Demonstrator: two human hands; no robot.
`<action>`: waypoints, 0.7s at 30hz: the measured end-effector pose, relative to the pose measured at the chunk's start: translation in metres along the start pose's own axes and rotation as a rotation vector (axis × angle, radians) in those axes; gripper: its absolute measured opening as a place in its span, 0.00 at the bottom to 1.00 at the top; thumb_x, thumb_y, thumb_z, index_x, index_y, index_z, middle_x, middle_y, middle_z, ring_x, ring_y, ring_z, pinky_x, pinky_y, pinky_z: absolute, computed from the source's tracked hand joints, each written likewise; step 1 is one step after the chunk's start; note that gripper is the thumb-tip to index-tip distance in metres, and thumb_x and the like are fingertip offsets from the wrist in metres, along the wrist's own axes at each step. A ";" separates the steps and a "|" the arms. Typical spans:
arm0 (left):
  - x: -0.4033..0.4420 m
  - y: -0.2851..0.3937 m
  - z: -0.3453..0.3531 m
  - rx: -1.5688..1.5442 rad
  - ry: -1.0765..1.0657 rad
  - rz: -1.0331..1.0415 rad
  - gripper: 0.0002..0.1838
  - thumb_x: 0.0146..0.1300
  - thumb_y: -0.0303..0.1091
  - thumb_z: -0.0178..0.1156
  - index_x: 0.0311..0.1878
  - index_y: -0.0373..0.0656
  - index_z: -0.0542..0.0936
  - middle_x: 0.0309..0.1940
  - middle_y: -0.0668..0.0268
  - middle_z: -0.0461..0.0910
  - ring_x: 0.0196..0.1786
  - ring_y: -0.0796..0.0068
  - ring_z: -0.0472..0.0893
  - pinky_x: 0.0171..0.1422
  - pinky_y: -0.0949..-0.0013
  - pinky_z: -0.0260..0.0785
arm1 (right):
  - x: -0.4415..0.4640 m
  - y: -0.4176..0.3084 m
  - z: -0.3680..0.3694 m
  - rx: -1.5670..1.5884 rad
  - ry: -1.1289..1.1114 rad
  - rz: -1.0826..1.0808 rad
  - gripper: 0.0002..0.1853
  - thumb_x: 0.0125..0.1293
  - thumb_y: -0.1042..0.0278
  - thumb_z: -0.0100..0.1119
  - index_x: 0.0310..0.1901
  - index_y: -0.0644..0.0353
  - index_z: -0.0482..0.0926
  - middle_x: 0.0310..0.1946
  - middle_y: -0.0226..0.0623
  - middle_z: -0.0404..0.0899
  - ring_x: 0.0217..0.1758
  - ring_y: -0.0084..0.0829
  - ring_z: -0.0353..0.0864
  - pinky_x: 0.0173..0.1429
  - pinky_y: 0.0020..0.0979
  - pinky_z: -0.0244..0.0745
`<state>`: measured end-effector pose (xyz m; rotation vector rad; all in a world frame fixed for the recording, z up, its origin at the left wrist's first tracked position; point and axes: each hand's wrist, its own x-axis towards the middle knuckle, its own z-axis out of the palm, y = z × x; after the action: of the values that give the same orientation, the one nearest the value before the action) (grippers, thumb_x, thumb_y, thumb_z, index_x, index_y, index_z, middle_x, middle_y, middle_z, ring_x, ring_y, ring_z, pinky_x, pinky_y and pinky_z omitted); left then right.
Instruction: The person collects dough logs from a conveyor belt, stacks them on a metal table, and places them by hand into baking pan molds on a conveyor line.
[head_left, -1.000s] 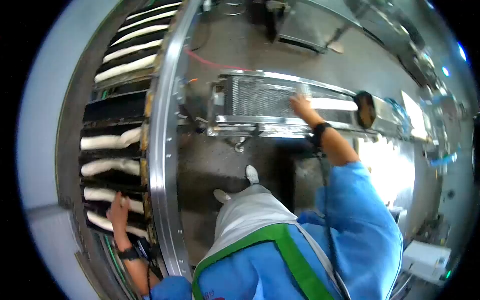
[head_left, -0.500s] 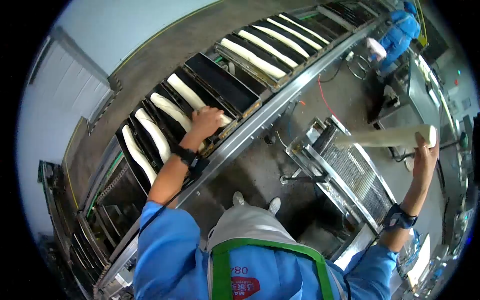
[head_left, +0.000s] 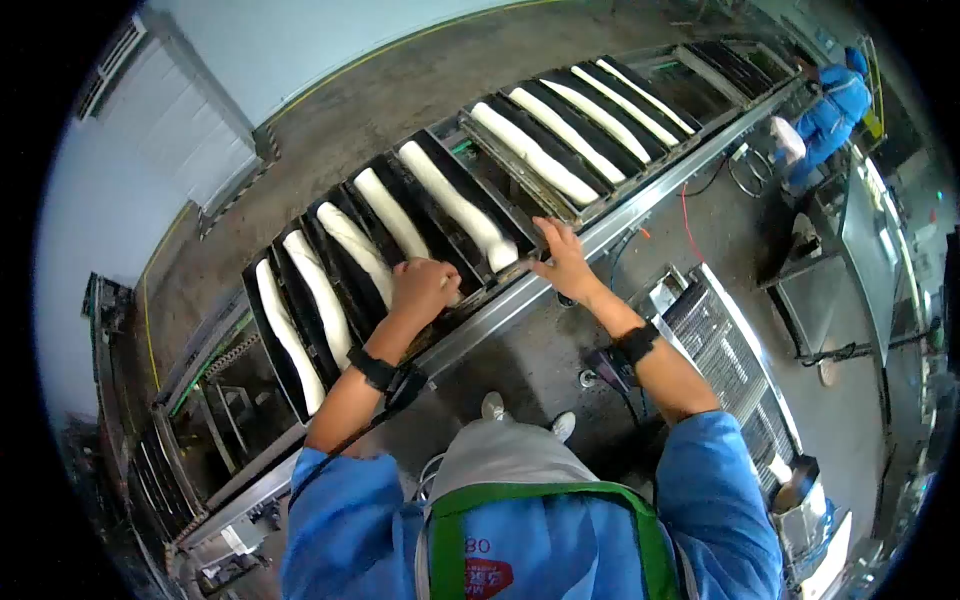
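Observation:
Long white dough strips lie in black trays on a metal-railed line. My left hand (head_left: 424, 287) rests with curled fingers on the near end of one dough strip (head_left: 391, 215); whether it grips the dough is hidden. My right hand (head_left: 563, 262) is over the rail, fingers apart and holding nothing, just right of the near end of another dough strip (head_left: 450, 200). That strip lies in the tray slot to the right of the one under my left hand. Further left are more strips, among them a twisted one (head_left: 352, 245).
The metal rail (head_left: 500, 318) runs between me and the trays. A mesh conveyor (head_left: 715, 345) stands at the right, with a dark-mouthed machine (head_left: 795, 490) at its near end. A co-worker in blue (head_left: 835, 108) is at the far right. More filled trays continue up right.
The dough strip from my right hand now lies in the formerly bare black tray. My right hand has come left to the rail, empty. My left hand is still at the neighbouring strip's near end.

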<state>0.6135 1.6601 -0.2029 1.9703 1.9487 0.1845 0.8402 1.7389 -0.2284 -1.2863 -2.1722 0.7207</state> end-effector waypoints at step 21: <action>0.116 0.216 -0.012 0.011 -0.441 0.580 0.15 0.57 0.37 0.48 0.43 0.39 0.74 0.36 0.58 0.75 0.38 0.64 0.75 0.45 0.69 0.64 | -0.435 0.160 -0.158 -0.044 0.232 1.009 0.14 0.51 0.61 0.54 0.38 0.58 0.73 0.35 0.41 0.73 0.40 0.40 0.71 0.44 0.37 0.66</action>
<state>0.8168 1.7808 -0.1359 2.2945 1.0857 -0.1112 1.2266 1.4444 -0.2882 -2.3612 -1.2587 0.8075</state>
